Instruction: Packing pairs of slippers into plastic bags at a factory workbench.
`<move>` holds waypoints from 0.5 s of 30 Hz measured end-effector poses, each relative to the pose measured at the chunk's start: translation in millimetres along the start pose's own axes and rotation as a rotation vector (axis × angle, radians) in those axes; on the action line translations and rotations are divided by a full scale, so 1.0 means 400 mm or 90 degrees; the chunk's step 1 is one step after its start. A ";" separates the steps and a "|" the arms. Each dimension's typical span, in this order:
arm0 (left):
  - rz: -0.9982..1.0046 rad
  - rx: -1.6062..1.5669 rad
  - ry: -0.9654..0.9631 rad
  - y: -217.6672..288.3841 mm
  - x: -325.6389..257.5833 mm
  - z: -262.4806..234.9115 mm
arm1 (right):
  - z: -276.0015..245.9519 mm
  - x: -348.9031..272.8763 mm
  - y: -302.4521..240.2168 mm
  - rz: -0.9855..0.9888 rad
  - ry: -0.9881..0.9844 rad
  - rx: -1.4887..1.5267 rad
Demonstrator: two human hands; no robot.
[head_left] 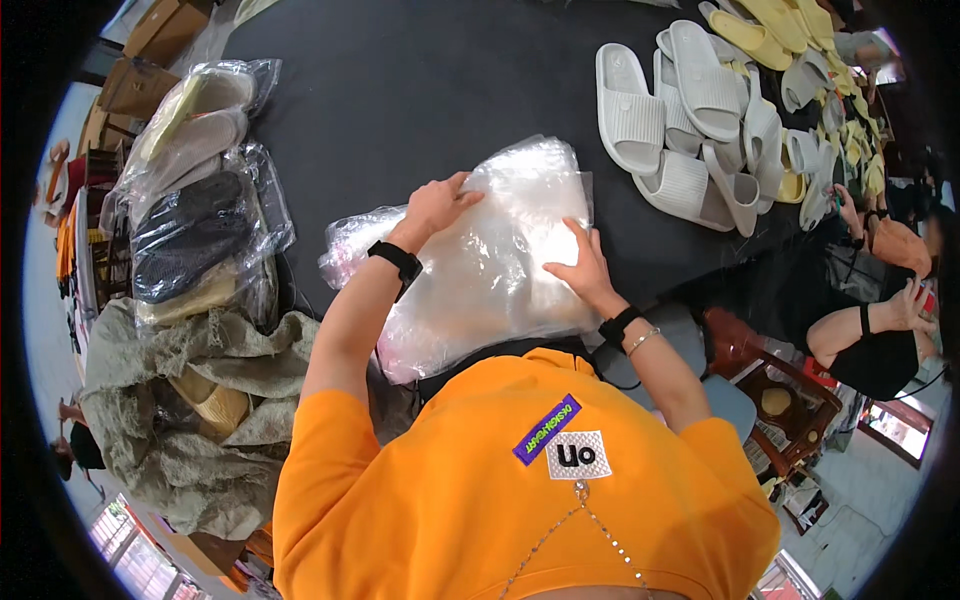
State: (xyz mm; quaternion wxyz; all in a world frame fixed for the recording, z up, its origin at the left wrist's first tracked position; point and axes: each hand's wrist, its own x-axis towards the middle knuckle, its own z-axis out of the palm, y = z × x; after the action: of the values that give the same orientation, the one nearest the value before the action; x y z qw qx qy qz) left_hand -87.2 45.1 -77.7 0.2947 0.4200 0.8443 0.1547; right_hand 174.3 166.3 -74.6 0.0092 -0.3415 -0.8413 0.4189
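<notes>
A thick, shiny stack of clear plastic bags (490, 270) lies across the near edge of the black tabletop, right in front of me. On its upper left part rests my left hand (438, 210), thumb and forefinger apart and the other fingers partly hidden. My right hand (583, 268) lies on the stack's right side with thumb and fingers spread. Neither hand shows anything gripped. Another crumpled part of the plastic (350, 245) sticks out to the left, beneath my left forearm.
Bagged slippers, including a black pair (195, 235), are piled at the left table edge. Below them sits a grey-green woven sack (150, 390) with yellow slippers inside. Loose pale grey slippers (705, 80) heap up at the right, yellow ones beyond. Another person's arm (850, 330) shows at far right.
</notes>
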 end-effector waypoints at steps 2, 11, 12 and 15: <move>-0.022 0.017 0.007 -0.009 -0.013 -0.017 | -0.001 0.023 -0.018 -0.007 -0.025 -0.025; 0.008 0.136 0.172 -0.052 -0.040 -0.010 | 0.047 -0.081 -0.059 -0.467 -0.072 -0.370; 0.027 0.163 0.229 -0.057 -0.043 0.003 | 0.076 -0.096 -0.042 -0.473 -0.101 -0.345; 0.114 0.357 0.390 -0.045 -0.054 0.021 | 0.125 -0.101 -0.011 -0.459 -0.129 -0.360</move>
State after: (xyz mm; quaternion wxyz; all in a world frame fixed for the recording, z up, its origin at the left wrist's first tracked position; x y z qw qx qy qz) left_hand -82.7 17.1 -85.6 -0.1104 0.4902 0.8624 0.0615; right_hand 187.6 106.1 -93.0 -0.0213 0.0257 -0.9841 0.1747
